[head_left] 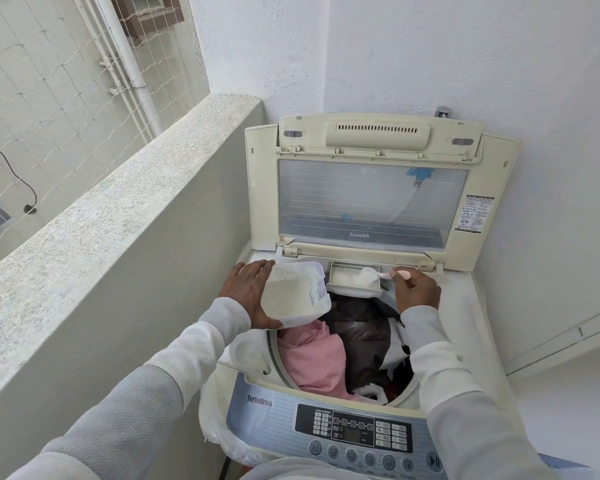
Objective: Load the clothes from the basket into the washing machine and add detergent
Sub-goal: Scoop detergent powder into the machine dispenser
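Note:
A cream top-loading washing machine (326, 424) stands with its lid (371, 199) raised. Pink clothes (312, 358) and dark clothes (368, 334) lie in the drum. My left hand (246, 292) grips a translucent tub of white detergent powder (293, 292) over the drum's back left edge. My right hand (416, 289) pinches a small pink-handled scoop (378, 274), whose bowl of powder is tipped over the pulled-out detergent drawer (352, 280) at the back of the opening. White powder lies in the drawer.
A waist-high concrete parapet (125, 209) runs along the left, close to the machine, with netting beyond it. White walls close in behind and to the right. The control panel (354, 431) faces me at the front. A white plastic cover (219, 431) hangs off the machine's front left corner.

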